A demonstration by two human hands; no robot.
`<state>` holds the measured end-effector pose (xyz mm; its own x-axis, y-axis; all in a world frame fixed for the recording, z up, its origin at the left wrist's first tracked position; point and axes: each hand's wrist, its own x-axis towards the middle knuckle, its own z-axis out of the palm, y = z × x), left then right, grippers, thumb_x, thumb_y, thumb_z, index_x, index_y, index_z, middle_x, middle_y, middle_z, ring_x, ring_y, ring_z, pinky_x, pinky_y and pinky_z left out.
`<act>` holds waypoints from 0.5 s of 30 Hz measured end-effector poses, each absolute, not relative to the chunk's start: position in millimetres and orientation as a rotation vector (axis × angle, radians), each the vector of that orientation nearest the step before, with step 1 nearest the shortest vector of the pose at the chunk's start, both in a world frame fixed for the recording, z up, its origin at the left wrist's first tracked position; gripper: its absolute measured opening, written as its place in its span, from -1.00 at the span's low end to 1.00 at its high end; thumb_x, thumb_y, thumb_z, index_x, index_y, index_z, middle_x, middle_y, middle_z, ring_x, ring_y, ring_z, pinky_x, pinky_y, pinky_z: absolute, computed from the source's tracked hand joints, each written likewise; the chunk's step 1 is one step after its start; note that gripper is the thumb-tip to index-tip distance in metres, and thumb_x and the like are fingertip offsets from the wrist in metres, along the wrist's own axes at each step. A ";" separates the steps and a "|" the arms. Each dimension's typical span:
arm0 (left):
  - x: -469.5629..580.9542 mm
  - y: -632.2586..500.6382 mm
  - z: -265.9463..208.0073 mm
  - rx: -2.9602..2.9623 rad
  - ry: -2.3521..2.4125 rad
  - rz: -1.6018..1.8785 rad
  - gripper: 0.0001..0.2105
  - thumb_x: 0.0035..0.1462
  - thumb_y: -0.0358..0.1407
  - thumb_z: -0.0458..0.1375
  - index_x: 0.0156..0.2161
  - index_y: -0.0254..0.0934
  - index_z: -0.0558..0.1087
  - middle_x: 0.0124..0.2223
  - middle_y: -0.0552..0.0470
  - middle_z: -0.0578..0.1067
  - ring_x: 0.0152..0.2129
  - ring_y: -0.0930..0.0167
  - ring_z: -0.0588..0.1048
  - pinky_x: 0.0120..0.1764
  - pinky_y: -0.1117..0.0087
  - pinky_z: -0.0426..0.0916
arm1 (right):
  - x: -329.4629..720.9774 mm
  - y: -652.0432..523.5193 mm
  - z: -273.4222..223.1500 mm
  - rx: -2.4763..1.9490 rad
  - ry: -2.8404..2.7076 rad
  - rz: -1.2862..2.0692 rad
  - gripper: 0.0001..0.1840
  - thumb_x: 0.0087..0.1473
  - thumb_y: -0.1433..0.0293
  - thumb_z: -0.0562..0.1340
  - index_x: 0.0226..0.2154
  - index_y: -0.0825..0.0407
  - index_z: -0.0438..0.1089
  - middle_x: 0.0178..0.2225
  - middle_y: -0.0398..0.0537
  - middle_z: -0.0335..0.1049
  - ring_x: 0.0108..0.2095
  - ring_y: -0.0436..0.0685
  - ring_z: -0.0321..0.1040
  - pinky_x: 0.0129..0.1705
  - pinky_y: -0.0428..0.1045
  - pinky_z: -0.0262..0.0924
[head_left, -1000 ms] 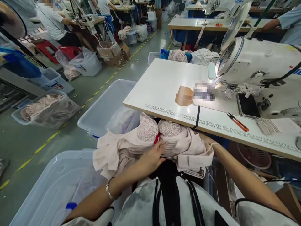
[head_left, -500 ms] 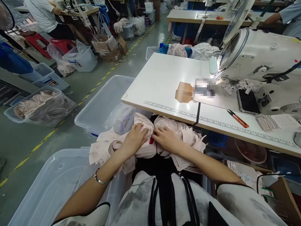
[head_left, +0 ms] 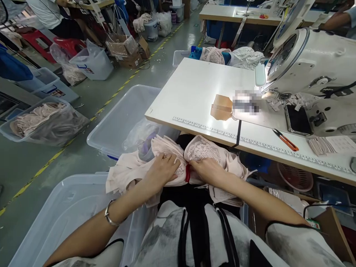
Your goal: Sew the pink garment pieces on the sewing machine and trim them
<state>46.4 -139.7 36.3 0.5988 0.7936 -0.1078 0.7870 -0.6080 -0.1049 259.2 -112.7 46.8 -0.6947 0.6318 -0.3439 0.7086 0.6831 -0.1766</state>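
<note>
A bundle of pale pink lace bras (head_left: 201,148) lies across my lap below the table edge, its stacked cups on both sides of a red tie (head_left: 187,173). My left hand (head_left: 164,168) rests on the left stack, fingers curled over the cups and a ring on one finger. On the right stack, my right hand (head_left: 208,170) has its fingers bent in near the middle, gripping the cup edges by the tie. Loose fabric wings spread out to either side. The fingertips are partly hidden in the fabric.
The white sewing table (head_left: 191,89) stands ahead, with a sewing machine (head_left: 319,63), a phone (head_left: 298,119), orange-handled snips (head_left: 286,139) and a brown card piece (head_left: 221,107). Clear plastic bins (head_left: 97,142) flank my left side. A co-worker (head_left: 47,16) sits far left.
My right hand's fingers have bent in more around the cup edges. The right cup stands more upright, more of the red tie shows, and the left hand sits slightly lower.
</note>
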 end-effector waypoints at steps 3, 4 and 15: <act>47.7 -148.8 31.6 -2.745 -1.422 0.167 -0.62 0.12 -0.22 0.30 0.02 -0.34 0.46 -0.06 -0.26 0.49 -0.10 0.08 0.44 -0.07 0.09 0.31 | 250.1 -112.3 51.5 1.112 2.553 -0.436 -0.55 0.27 0.57 0.04 0.16 0.06 0.29 -0.37 0.11 0.53 -0.33 0.29 0.52 -0.36 0.03 0.26; 47.2 -149.6 27.8 -2.741 -1.451 0.126 -0.60 0.11 -0.22 0.31 0.04 -0.33 0.45 -0.02 -0.28 0.48 -0.07 0.07 0.43 -0.03 0.06 0.30 | 247.3 -111.0 51.1 1.114 2.550 -0.422 -0.56 0.28 0.57 0.01 0.15 0.07 0.31 -0.34 0.14 0.54 -0.30 0.31 0.52 -0.35 0.05 0.27; 42.7 -147.5 -4.6 -2.775 -1.782 -0.006 -0.16 0.02 -0.22 0.37 0.38 -0.21 0.15 0.45 -0.39 -0.01 0.38 -0.22 -0.09 0.10 -0.31 0.24 | 252.9 -80.3 43.9 1.328 2.542 -0.203 -0.65 0.27 0.54 0.02 -0.19 0.14 0.52 -0.13 0.26 0.40 -0.21 0.29 0.38 -0.29 0.08 0.22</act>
<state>42.7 -147.5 -4.6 0.4196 0.9041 -0.0813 0.9035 -0.4073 0.1336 252.9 -80.3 43.9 -0.5454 0.7839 -0.2968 0.8211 0.5708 -0.0012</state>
